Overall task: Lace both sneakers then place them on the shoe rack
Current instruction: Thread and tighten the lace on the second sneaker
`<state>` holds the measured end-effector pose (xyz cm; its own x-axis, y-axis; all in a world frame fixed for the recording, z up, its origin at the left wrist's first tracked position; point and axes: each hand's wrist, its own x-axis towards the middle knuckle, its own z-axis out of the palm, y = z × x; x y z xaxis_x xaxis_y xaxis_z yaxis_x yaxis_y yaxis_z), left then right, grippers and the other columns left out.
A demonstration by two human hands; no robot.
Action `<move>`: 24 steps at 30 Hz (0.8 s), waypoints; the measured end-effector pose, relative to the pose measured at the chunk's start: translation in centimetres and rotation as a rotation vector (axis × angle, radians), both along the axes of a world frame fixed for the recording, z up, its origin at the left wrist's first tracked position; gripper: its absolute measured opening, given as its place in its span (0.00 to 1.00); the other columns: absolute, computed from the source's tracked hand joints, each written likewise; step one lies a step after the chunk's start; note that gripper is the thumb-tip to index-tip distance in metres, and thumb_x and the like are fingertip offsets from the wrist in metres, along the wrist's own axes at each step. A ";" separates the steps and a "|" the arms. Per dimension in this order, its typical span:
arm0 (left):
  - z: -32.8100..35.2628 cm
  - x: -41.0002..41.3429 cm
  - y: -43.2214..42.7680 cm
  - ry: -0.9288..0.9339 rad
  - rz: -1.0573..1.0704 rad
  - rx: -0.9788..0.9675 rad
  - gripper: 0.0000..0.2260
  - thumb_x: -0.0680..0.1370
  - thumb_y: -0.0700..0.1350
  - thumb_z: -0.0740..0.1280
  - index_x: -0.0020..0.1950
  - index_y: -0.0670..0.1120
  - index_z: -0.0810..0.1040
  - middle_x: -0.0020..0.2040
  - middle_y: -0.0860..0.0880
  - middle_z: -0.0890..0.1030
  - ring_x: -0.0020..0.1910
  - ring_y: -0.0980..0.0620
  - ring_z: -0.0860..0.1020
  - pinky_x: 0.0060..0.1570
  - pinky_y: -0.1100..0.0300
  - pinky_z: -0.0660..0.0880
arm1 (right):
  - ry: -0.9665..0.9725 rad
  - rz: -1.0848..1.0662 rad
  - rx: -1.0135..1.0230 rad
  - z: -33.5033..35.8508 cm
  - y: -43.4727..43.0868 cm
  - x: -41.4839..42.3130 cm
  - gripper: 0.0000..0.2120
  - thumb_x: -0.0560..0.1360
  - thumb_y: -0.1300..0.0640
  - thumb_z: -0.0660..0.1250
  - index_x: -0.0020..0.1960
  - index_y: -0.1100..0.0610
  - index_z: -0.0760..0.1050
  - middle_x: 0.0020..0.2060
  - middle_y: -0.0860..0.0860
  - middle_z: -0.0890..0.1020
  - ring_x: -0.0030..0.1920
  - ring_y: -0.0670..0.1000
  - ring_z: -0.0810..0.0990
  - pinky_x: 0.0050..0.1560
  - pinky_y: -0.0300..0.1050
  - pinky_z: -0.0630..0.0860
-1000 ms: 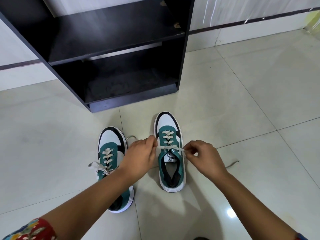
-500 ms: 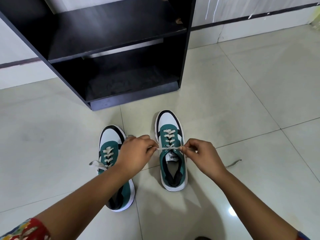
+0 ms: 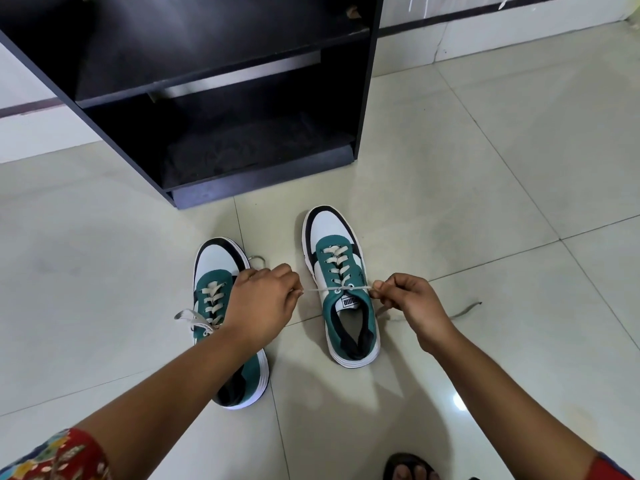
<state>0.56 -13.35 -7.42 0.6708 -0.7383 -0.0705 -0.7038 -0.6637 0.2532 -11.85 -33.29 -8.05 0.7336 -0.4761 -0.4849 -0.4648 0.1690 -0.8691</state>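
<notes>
Centre frame, right sneaker (image 3: 341, 289), tongue label (image 3: 348, 302) text too small to read, left hand (image 3: 261, 303) and right hand (image 3: 408, 299) fingers pinching its lace (image 3: 327, 290) taut, left sneaker (image 3: 221, 306) beside it, shoe rack (image 3: 214, 98) upper left

Both hands pinch one lace (image 3: 332, 289) taut across the right sneaker (image 3: 341, 289): left hand (image 3: 263, 303), right hand (image 3: 408, 299). The left sneaker (image 3: 221, 306) sits beside it, before the black shoe rack (image 3: 214, 98).

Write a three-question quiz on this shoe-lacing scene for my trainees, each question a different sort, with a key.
1. True or false: both sneakers already sit on the rack.
2. Which sneaker's lace are the hands pulling? A) left sneaker B) right sneaker
3. Fill in: the lace is stretched ____ between the left hand and right hand.

Key: 1 false, both stand on the floor; 2 B; 3 taut.
</notes>
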 end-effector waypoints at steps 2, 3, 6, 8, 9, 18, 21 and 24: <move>0.1 0.0 0.0 -0.003 0.016 0.004 0.06 0.76 0.48 0.64 0.44 0.50 0.79 0.42 0.52 0.80 0.39 0.48 0.79 0.51 0.53 0.68 | -0.009 -0.001 0.012 0.0 0.1 0.1 0.16 0.74 0.62 0.67 0.28 0.55 0.73 0.31 0.52 0.81 0.30 0.49 0.73 0.35 0.33 0.71; 0.2 0.0 0.0 -0.002 0.026 -0.001 0.06 0.76 0.48 0.64 0.43 0.49 0.79 0.42 0.52 0.80 0.39 0.48 0.79 0.52 0.53 0.68 | -0.012 -0.002 0.016 -0.1 0.1 0.1 0.16 0.74 0.62 0.67 0.28 0.55 0.73 0.31 0.52 0.81 0.30 0.49 0.73 0.35 0.34 0.72; 0.0 -0.1 0.1 0.027 0.043 0.011 0.06 0.77 0.47 0.63 0.44 0.49 0.78 0.43 0.52 0.80 0.40 0.48 0.79 0.56 0.52 0.67 | -0.021 -0.006 0.027 -0.1 0.0 0.0 0.16 0.74 0.63 0.66 0.28 0.56 0.73 0.29 0.51 0.80 0.31 0.50 0.73 0.34 0.32 0.72; -0.1 -0.4 0.0 0.060 0.056 0.021 0.07 0.78 0.48 0.61 0.46 0.49 0.78 0.45 0.52 0.79 0.42 0.48 0.79 0.60 0.52 0.66 | -0.021 -0.007 0.038 0.0 0.1 -0.1 0.16 0.74 0.63 0.66 0.28 0.57 0.73 0.29 0.52 0.80 0.30 0.49 0.72 0.32 0.30 0.71; -0.1 -0.4 -0.1 0.080 0.065 0.028 0.07 0.78 0.48 0.61 0.46 0.49 0.78 0.46 0.52 0.79 0.43 0.48 0.78 0.62 0.52 0.65 | -0.018 -0.001 0.046 0.1 0.1 -0.1 0.15 0.74 0.62 0.66 0.29 0.57 0.73 0.30 0.52 0.80 0.29 0.48 0.72 0.33 0.31 0.71; 2.3 -0.1 -1.6 0.959 0.413 -0.604 0.15 0.82 0.44 0.51 0.43 0.44 0.74 0.48 0.45 0.81 0.33 0.57 0.80 0.41 0.62 0.69 | -0.192 0.054 0.021 1.6 0.7 0.4 0.13 0.79 0.58 0.59 0.38 0.61 0.73 0.42 0.48 0.80 0.37 0.37 0.76 0.38 0.27 0.70; 3.2 -0.5 -2.8 1.182 0.483 -0.728 0.15 0.82 0.45 0.51 0.37 0.47 0.69 0.48 0.47 0.84 0.26 0.51 0.72 0.32 0.59 0.68 | -0.290 -0.003 0.222 1.6 1.3 1.4 0.14 0.80 0.58 0.56 0.37 0.57 0.72 0.47 0.53 0.83 0.46 0.45 0.80 0.48 0.34 0.75; 3.7 -1.2 -3.7 1.216 0.448 -0.678 0.10 0.81 0.45 0.52 0.48 0.47 0.73 0.42 0.50 0.79 0.25 0.56 0.65 0.27 0.63 0.62 | -0.308 -0.026 0.275 1.4 1.6 2.0 0.12 0.80 0.58 0.56 0.47 0.57 0.78 0.41 0.53 0.83 0.45 0.50 0.81 0.50 0.40 0.77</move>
<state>-0.62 -17.06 -3.70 0.6308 -0.6094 -0.4804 0.3965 -0.2789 0.8746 -9.81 -31.65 -6.63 0.8538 -0.3796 -0.3564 -0.1829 0.4222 -0.8879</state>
